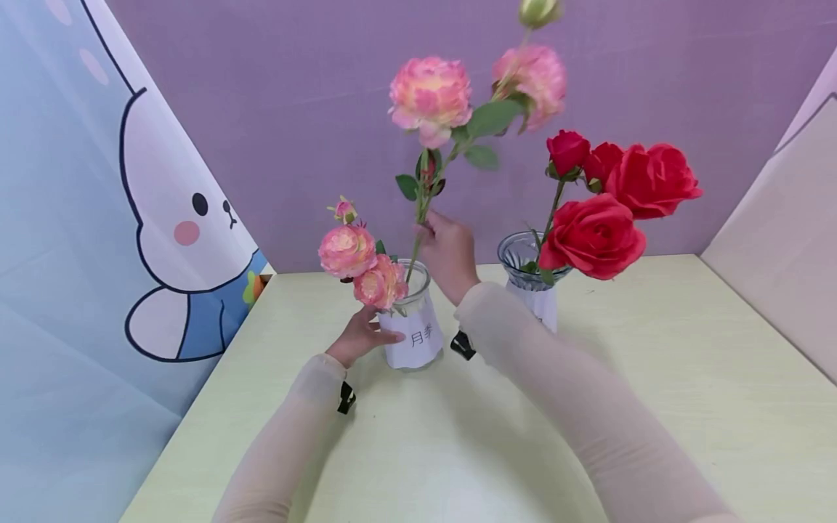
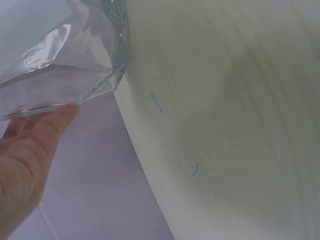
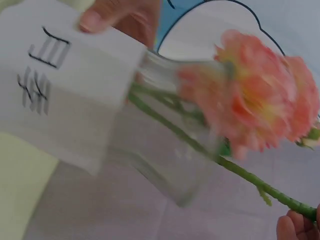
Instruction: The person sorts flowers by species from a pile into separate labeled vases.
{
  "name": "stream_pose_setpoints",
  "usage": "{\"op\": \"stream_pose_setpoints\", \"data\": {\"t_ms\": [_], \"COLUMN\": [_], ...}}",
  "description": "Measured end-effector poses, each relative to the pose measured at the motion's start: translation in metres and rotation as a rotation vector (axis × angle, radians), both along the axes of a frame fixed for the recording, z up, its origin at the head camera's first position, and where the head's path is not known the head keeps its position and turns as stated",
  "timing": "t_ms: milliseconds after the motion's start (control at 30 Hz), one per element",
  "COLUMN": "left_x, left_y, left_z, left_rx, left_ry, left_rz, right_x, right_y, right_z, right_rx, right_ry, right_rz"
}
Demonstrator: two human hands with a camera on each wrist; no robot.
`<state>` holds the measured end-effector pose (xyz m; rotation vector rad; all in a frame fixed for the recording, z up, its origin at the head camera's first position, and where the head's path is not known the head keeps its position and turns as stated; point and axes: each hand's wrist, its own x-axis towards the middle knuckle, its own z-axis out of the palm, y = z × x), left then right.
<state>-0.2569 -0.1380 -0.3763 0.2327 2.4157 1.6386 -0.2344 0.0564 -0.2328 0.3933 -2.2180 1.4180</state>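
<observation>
My left hand (image 1: 362, 338) grips the side of a glass vase (image 1: 404, 292) with its thumb lying over the white paper label (image 1: 418, 341). In the left wrist view its fingers (image 2: 47, 130) lie against the glass. A shorter spray of pink flowers (image 1: 348, 252) leans left out of this vase. My right hand (image 1: 451, 254) pinches the green stem (image 3: 245, 174) of a tall pink flower spray (image 1: 431, 98), above the vase. The stem's lower part runs down through the vase mouth, visible through the glass in the right wrist view.
To the right, a second labelled glass vase (image 1: 532, 272) holds several red roses (image 1: 598, 236); my right forearm partly covers it. A purple backdrop (image 1: 294, 109) rises behind the pale table (image 1: 405, 450). A blue cloth with a cartoon figure (image 1: 166, 218) hangs at left.
</observation>
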Motion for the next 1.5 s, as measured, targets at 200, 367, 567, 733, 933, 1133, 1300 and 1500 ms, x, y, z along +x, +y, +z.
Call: {"op": "stream_pose_setpoints", "data": {"t_ms": [200,367,567,733,933,1133,1300,1500], "left_x": [0.004,0.005,0.006,0.003,0.005,0.005,0.006,0.007], "left_y": [0.000,0.000,0.002,0.002,0.004,0.004,0.003,-0.003], "left_z": [0.000,0.000,0.004,-0.001,0.001,0.003,0.005,0.010], "left_rx": [-0.020,-0.025,-0.002,0.014,0.005,-0.027,-0.051,-0.162], "left_ry": [-0.007,-0.009,0.003,0.011,0.027,0.026,0.036,0.073], "left_rz": [0.007,0.015,-0.005,-0.011,-0.013,0.004,0.012,0.000], "right_x": [-0.004,-0.006,-0.008,-0.009,-0.005,0.006,0.014,0.027], "right_y": [-0.007,-0.007,-0.007,-0.010,-0.011,-0.007,0.006,0.029], "right_z": [-0.025,-0.036,-0.045,-0.055,-0.063,-0.069,-0.075,-0.081], "right_rx": [0.099,0.178,0.295,0.373,0.433,0.417,0.363,0.387], "right_ry": [-0.119,-0.144,-0.088,-0.017,0.056,-0.004,0.052,-0.093], "right_rz": [0.059,0.073,0.050,-0.052,-0.129,-0.079,0.008,0.109]}}
